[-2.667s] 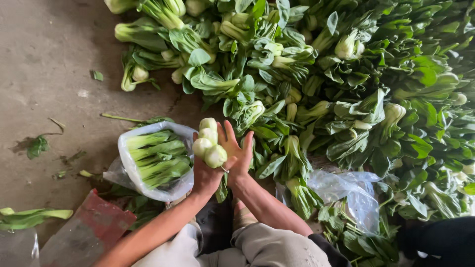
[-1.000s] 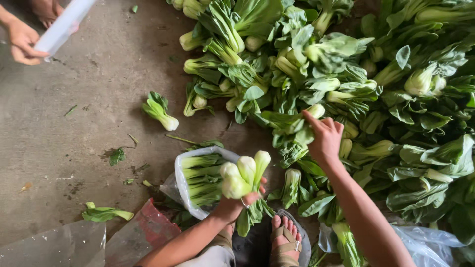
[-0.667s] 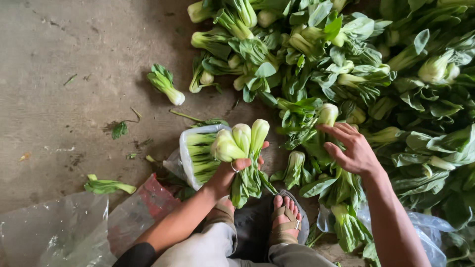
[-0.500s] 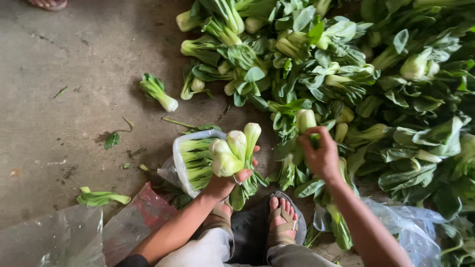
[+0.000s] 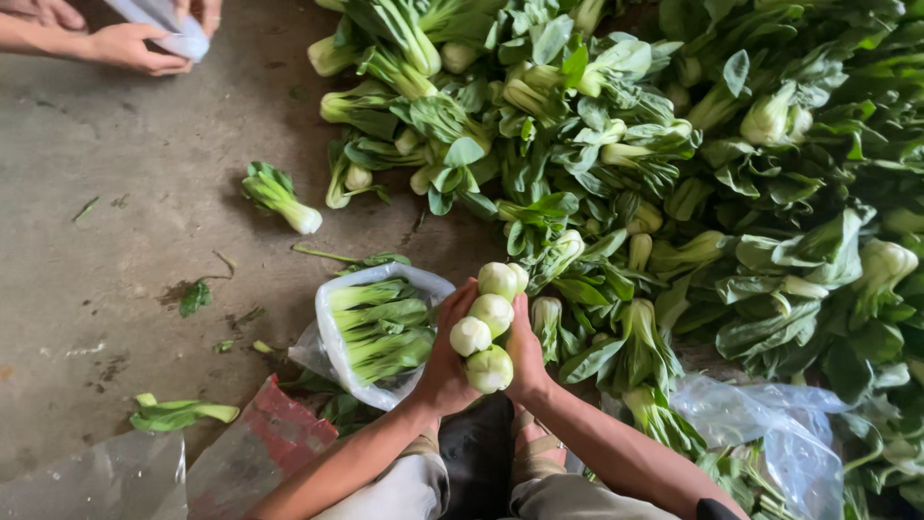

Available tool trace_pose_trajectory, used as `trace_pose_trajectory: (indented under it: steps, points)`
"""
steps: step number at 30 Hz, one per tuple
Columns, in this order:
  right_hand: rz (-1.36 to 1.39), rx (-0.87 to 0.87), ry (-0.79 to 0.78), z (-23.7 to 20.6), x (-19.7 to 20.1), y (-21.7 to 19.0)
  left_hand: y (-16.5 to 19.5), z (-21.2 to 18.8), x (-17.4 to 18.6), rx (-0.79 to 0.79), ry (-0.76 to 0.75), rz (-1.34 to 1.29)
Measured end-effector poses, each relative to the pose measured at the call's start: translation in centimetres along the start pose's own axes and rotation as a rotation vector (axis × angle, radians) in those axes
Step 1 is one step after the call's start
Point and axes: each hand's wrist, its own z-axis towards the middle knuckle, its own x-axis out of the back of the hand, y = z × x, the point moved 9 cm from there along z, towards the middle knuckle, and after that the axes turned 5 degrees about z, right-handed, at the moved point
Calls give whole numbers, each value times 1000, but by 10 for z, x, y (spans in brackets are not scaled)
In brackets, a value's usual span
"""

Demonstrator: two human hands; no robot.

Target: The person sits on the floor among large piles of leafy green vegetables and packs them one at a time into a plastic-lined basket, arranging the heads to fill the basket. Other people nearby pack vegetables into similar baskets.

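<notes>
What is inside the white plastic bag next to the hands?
Inside the plastic bag lie bok choy heads, packed side by side with pale stalks and green leaves showing. Anything underneath them is covered.

Single head camera, looking steeply down, close range.

Bare concrete floor [image 5: 115, 221] left: free passage. Bok choy pile [image 5: 674, 164] blocks right; filled bag [image 5: 371, 332] beside hands [image 5: 486, 347].

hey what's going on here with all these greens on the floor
A person crouched on a concrete floor presses a bunch of bok choy between the left hand and the right hand, pale stem ends up. Beside them sits a filled plastic bag; a big pile of bok choy lies ahead. Another person's hands handle a bag at top left.
</notes>
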Motion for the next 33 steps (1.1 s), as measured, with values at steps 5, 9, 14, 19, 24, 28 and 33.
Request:
trace_pose_trajectory:
  steps: [5,9,14,19,24,28,33]
  points:
    - [15,53,-56,11,25,1,-3,1,-29,-11,-143,1]
    - [-230,314,-157,4,23,-22,-18,5,-62,171,-330,22]
    - [238,-119,114,8,22,-6,21,26,-30,-157,-151,322]
    - [-36,-175,-114,24,7,-3,4,18,2,28,-6,-53]
    - [-475,-175,-156,55,64,31,-41,0,59,103,-205,-151]
    - [-667,-259,205,76,121,52,-88,-22,144,482,-360,111]
    - [-1195,-191,87,98,97,62,-97,-22,147,465,-610,-14]
